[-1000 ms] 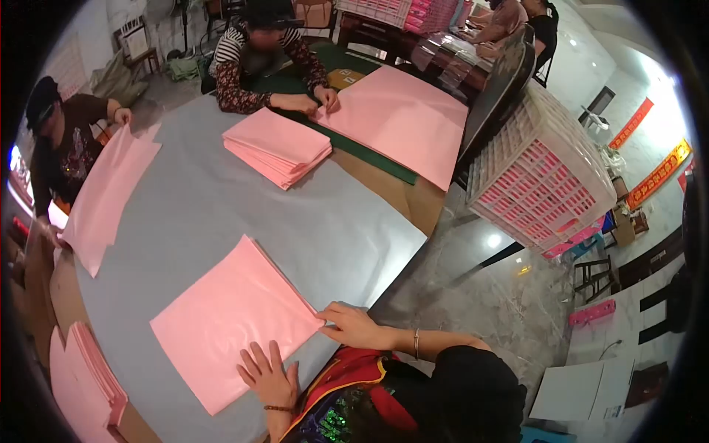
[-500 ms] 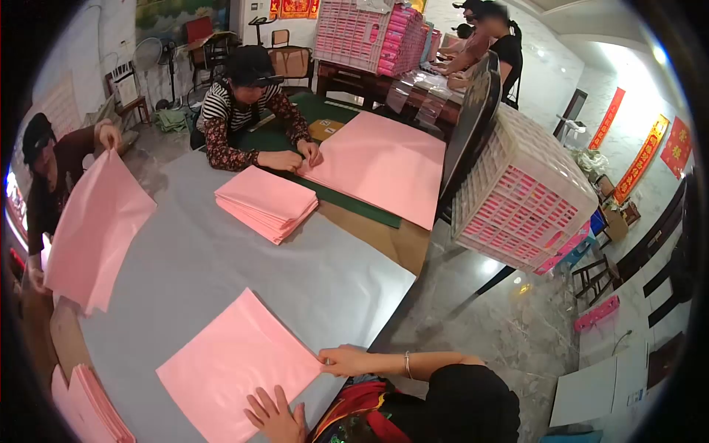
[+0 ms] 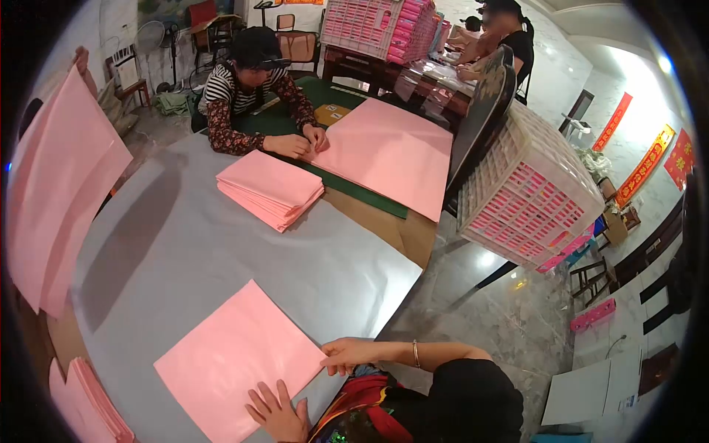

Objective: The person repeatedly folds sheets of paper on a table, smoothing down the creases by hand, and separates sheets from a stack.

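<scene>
Both hands on pink sheet, bottom corner unseen

Beyond the folded pink sheet, a broad stretch of grey tabletop gives a hand room to pass, up to a pink stack standing in the way. Left of the sheet, a raised pink sheet and a lower pile flank the passage. The left hand covers its near edge; the right hand occupies its right corner.
</scene>
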`<state>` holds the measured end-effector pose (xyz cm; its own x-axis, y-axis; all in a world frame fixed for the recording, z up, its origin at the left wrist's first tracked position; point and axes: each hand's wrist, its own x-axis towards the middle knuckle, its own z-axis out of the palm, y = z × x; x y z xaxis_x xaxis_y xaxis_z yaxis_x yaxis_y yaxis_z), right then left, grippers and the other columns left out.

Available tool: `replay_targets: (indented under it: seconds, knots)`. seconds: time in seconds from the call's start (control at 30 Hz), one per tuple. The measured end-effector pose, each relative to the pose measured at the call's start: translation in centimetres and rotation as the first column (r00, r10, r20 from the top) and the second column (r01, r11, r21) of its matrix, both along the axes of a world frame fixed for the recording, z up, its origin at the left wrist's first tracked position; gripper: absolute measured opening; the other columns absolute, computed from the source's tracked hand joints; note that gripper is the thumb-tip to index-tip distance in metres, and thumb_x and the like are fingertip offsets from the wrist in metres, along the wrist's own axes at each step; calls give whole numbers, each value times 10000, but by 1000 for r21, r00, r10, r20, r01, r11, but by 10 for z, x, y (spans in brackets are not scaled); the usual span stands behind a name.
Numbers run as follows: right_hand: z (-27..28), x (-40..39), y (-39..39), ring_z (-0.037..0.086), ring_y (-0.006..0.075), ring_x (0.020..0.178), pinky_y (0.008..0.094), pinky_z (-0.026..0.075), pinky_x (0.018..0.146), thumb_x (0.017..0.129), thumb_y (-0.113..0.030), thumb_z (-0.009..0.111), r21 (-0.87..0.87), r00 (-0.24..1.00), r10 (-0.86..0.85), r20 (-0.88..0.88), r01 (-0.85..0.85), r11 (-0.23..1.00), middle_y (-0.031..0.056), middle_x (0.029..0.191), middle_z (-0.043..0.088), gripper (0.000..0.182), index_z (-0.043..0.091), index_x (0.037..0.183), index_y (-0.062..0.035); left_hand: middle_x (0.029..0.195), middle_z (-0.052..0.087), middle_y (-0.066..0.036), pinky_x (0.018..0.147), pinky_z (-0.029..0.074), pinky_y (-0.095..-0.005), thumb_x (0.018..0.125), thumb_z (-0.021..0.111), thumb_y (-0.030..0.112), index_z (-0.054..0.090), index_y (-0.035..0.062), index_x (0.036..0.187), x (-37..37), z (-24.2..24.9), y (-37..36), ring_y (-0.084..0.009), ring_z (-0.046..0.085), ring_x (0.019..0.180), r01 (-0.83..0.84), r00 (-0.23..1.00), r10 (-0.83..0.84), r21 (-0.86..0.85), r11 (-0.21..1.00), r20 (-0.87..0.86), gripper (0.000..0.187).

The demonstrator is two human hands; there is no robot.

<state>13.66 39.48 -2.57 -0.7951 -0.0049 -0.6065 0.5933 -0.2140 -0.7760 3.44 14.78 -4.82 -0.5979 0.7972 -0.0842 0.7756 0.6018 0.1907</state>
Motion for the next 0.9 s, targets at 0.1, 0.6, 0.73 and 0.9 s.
replay_targets:
  seconds: [0.1, 0.6, 0.73, 0.9]
  knots:
    - [1, 1, 0, 571, 99, 663, 233, 491, 579, 911, -341, 565, -45, 1000, -25, -9, 25, 999, 43, 827, 621, 287, 557, 965, -60, 1473, 231, -235, 1063, 99, -619, 850, 502, 474, 384, 112, 1387, -3, -17, -5, -461, 157, 1359, 98, 960, -61, 123, 988, -274, 659]
    - [-9, 2, -3, 607, 129, 750, 252, 514, 626, 894, -302, 567, 17, 999, -22, -25, 23, 1000, 44, 902, 623, 298, 582, 978, -15, 1477, 226, -228, 1067, 100, -611, 858, 508, 472, 388, 115, 1385, -1, -13, -5, -459, 155, 1359, 52, 986, -36, 100, 994, -162, 648]
    - [-5, 0, -3, 606, 129, 747, 250, 513, 624, 887, -294, 575, -17, 997, -53, -50, 52, 998, 40, 897, 623, 290, 579, 970, -15, 1477, 227, -225, 1067, 103, -609, 857, 501, 476, 388, 115, 1385, 1, -1, 1, -457, 157, 1359, 38, 990, -24, 103, 994, -141, 649]
    - [3, -1, 1, 602, 108, 757, 244, 519, 673, 908, -254, 560, -4, 999, 33, -40, -33, 999, 44, 942, 631, 282, 574, 1076, -27, 1478, 223, -224, 1068, 104, -611, 851, 507, 476, 389, 115, 1383, -1, -8, -3, -457, 156, 1360, 50, 985, -31, 110, 993, -167, 654]
